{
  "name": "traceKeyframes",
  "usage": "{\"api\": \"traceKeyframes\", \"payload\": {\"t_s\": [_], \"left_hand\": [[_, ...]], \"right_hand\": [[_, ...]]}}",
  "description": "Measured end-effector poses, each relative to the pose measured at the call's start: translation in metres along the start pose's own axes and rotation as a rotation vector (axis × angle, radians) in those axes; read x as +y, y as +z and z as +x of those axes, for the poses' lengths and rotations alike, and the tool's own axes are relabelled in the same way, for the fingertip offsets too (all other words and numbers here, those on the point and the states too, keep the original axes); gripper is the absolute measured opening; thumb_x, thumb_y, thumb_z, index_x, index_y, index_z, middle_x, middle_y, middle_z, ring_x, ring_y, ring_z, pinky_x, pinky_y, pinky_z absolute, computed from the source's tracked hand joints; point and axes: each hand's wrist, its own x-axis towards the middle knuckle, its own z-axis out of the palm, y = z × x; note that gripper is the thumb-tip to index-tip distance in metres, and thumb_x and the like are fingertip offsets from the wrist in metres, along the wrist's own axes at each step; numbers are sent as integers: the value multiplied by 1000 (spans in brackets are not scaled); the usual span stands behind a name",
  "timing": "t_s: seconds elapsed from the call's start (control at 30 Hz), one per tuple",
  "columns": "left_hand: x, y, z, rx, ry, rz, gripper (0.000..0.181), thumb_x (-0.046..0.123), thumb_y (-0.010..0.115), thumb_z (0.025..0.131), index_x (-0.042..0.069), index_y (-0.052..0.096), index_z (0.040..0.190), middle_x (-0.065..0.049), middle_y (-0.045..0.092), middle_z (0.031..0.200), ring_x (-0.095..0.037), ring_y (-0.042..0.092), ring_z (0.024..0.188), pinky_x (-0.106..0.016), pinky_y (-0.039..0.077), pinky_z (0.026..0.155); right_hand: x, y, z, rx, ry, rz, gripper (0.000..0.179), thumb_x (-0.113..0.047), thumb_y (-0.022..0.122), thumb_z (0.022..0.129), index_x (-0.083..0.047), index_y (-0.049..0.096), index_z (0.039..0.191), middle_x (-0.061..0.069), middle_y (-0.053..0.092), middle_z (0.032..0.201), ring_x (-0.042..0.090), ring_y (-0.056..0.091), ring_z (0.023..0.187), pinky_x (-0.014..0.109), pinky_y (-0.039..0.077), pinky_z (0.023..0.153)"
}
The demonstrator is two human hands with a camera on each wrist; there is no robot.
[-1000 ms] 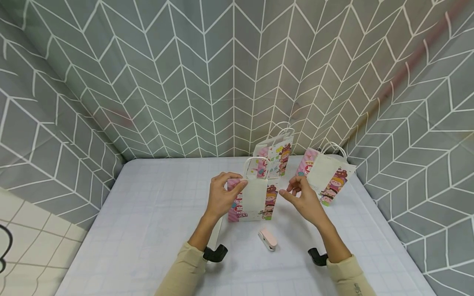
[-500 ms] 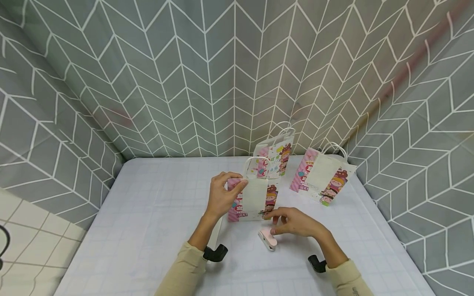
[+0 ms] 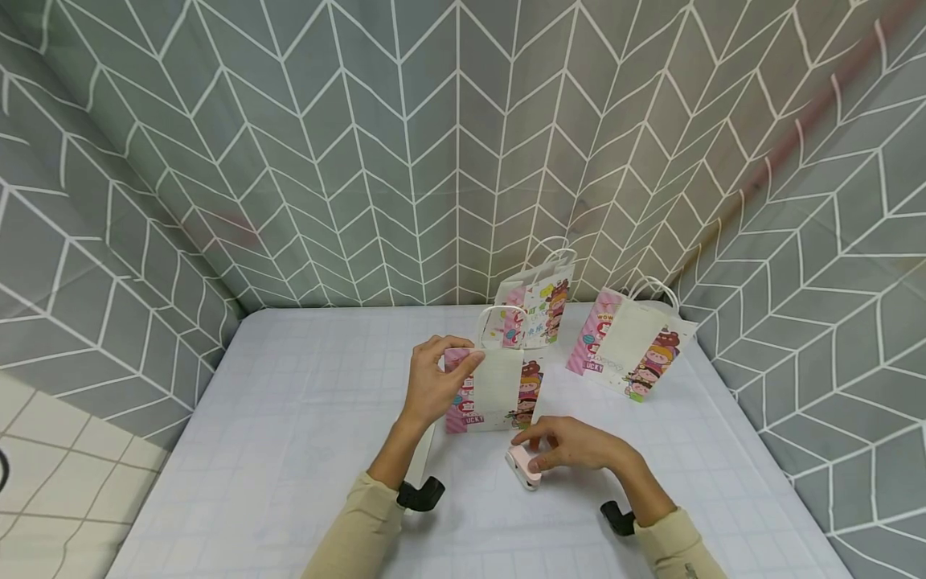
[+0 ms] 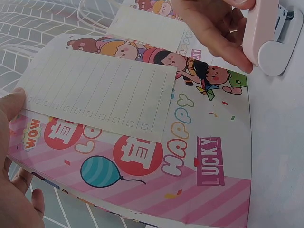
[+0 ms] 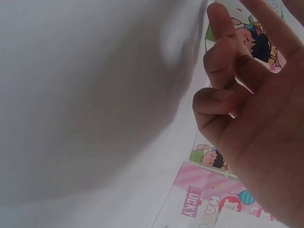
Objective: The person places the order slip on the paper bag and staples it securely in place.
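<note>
Just in front of the gift bag [image 3: 461,394], the right hand [image 3: 575,444] is resting bent fingers about a pink stapler [image 3: 521,465], whether gripped being hard to tell; stiff, smooth, likely light, it is inviting a pinch across its sides. At the bag's upper left corner, the left hand [image 3: 434,382] is pinching crease-prone paper; a second bag [image 3: 546,301] is standing behind
</note>
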Motion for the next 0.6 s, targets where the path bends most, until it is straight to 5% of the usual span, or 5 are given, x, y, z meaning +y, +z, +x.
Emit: {"api": "traceKeyframes", "payload": {"t_s": [0.6], "left_hand": [[-1,1,0,5,-10,11,16,29,81,87,15,76,94,-1,71,91,-23,58,101,-55,29,101]], "right_hand": [[-5,1,-9,-11,18,99,43,-30,84,81,-21,59,116,8,62,100,24,55,91,34,43,74]]}}
